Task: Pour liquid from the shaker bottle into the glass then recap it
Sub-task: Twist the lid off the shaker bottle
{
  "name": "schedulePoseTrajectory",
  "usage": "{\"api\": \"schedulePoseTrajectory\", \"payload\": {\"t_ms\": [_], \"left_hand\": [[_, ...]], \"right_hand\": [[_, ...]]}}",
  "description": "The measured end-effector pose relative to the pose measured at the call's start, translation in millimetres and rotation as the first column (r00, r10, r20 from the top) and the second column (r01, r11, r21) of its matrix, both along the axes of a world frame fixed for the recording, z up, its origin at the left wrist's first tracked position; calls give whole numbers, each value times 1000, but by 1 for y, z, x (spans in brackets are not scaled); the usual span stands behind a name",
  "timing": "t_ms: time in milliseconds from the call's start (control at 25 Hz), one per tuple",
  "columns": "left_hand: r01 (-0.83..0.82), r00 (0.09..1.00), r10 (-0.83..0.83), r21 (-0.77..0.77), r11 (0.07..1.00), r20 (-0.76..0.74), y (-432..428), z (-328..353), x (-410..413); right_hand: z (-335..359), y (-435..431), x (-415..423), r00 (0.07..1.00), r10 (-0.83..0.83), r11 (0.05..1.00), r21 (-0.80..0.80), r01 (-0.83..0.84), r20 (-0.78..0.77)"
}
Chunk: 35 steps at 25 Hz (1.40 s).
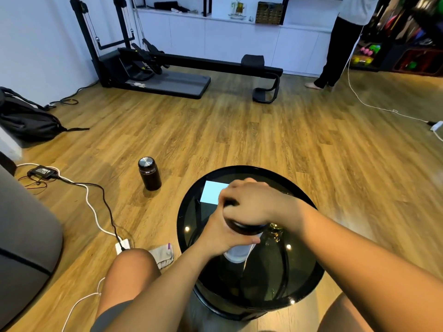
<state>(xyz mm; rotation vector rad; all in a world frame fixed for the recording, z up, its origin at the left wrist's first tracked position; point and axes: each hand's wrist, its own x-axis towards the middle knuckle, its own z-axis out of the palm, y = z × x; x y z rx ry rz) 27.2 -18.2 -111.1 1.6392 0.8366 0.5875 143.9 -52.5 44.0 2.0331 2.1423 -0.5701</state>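
Observation:
The shaker bottle [236, 254], pale and translucent with a black lid [247, 228], stands upright on the round black glass table [302, 279]. My left hand [220, 238] wraps around the bottle's body just under the lid. My right hand [247, 202] lies over the lid from above, fingers closed on it. The glass [275, 232] is mostly hidden behind my right wrist; only a clear glinting edge shows to the right of the bottle.
A dark flask [149, 173] stands on the wood floor to the left. Cables and a charger [123, 245] lie by my left knee, with a cloth [163, 256]. A rowing machine [191, 68] and a standing person [335, 44] are at the far wall.

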Motion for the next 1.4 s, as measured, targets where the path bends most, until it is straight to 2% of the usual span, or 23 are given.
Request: {"api": "schedulePoseTrajectory", "payload": {"t_ms": [40, 120, 160, 200, 240, 280, 320, 440, 480, 560, 600, 680, 720, 800, 880, 960, 1000, 1040, 1120, 1200, 1280, 1360, 1400], "left_hand": [[12, 1000, -12, 3, 1000, -10, -1, 0, 0], [1, 1000, -1, 17, 1000, -6, -1, 1, 0], [-16, 1000, 16, 15, 1000, -5, -1, 1, 0], [-31, 999, 31, 12, 999, -10, -1, 1, 0], [-36, 999, 36, 11, 999, -15, -1, 1, 0], [-32, 999, 32, 10, 999, -18, 0, 0, -1], [-25, 1000, 25, 5, 1000, -19, -1, -1, -1], [-5, 1000, 5, -36, 999, -4, 0, -4, 0], [1, 1000, -1, -44, 999, 5, -1, -3, 1], [-14, 1000, 15, -18, 1000, 7, -2, 0, 1], [-25, 1000, 25, 3, 1000, 0, -2, 1, 1], [-30, 999, 30, 17, 999, -15, -1, 1, 1], [-23, 1000, 23, 21, 1000, -15, -1, 1, 0], [-13, 1000, 13, 9, 1000, -3, -2, 1, 0], [-1, 1000, 1, 3, 1000, 3, -3, 3, -1], [7, 1000, -7, 13, 1000, 6, -3, 5, 0], [-6, 1000, 6, 11, 1000, -2, -3, 5, 0], [-21, 1000, 21, 9, 1000, -13, -3, 5, 0], [-24, 1000, 24, -3, 1000, -20, -2, 3, -1], [-19, 1000, 18, -5, 1000, -23, -1, 3, -1], [-5, 1000, 5, -18, 1000, -17, -2, 2, -2], [20, 1000, -21, -22, 1000, -15, -2, 3, -1], [32, 999, -32, -17, 999, -13, -2, 4, -1]], "right_hand": [[2, -3, -1, 995, 74, 997, 15, -73, -72], [1, -2, 3, 990, 47, 993, 112, -32, -132], [-1, 0, 6, 997, -32, 983, 177, 44, -69], [-3, 3, 9, 989, -129, 971, 212, 110, 77], [-7, 3, 11, 956, -210, 966, 192, 170, 207], [-10, 2, 9, 939, -231, 969, 143, 200, 254], [-12, 2, 6, 956, -181, 982, 99, 162, 229], [-8, -2, -7, 989, 150, 983, 112, -148, -11], [-6, -3, -7, 979, 188, 975, 136, -176, -84], [-3, 2, -2, 988, 76, 981, 189, -50, -134], [-2, 5, 2, 999, -34, 974, 221, 38, -21], [-6, 7, 9, 944, -217, 964, 205, 167, 250], [-9, 6, 8, 933, -220, 969, 176, 175, 286], [-11, 5, 3, 977, -58, 992, 121, 33, 206], [-7, 1, 1, 991, 137, 987, 91, -136, -1], [-6, 2, 8, 971, 134, 981, 164, -103, -196], [-7, 4, 11, 979, 70, 976, 214, -28, -192], [-8, 5, 13, 997, -22, 968, 246, 41, -80], [-14, 5, 11, 950, -220, 960, 221, 171, 221], [-16, 5, 4, 924, -219, 968, 186, 166, 313], [-17, 4, 1, 964, -31, 981, 194, -21, 264], [-14, -2, 1, 986, 163, 968, 188, -165, 25], [-11, -4, 1, 973, 189, 967, 196, -162, -129]]}}
